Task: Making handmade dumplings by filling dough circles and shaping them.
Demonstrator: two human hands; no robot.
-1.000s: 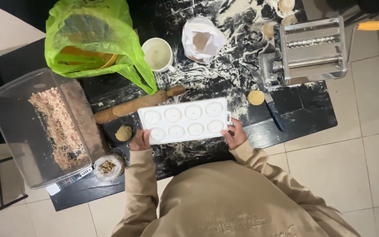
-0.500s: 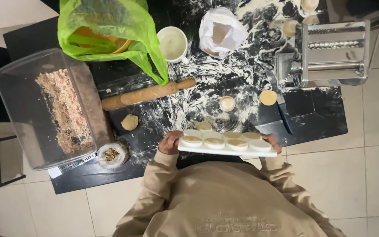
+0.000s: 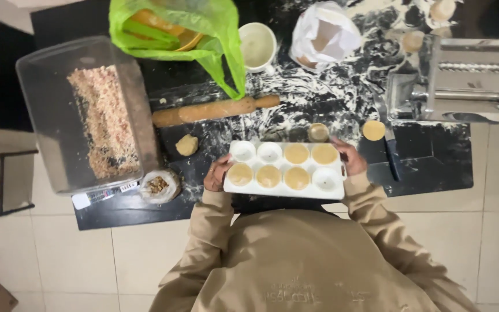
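Note:
A white mould tray [image 3: 284, 192] with round cavities is held level over the near edge of the floured black table [image 3: 434, 173]. Several cavities hold tan dough rounds [image 3: 296, 153]; the others are bare white. My left hand [image 3: 217, 173] grips the tray's left end. My right hand [image 3: 351, 157] grips its right end. A small dough round [image 3: 318, 132] lies on the table just beyond the tray, and a flat dough disc [image 3: 373, 130] lies to the right of it.
A rolling pin [image 3: 215, 110] and a dough ball [image 3: 186, 145] lie left of the tray. A clear tub of chopped filling [image 3: 96, 115] and a small bag [image 3: 158, 185] stand at the left. Green bag [image 3: 174, 29], cup [image 3: 258, 45], flour bag [image 3: 324, 37] at the back; pasta machine [image 3: 463, 81] and knife [image 3: 391, 159] right.
The tray lay flat on the table a second ago. Both hands have lifted it toward my body and turned it, so its cavities with dough now face up.

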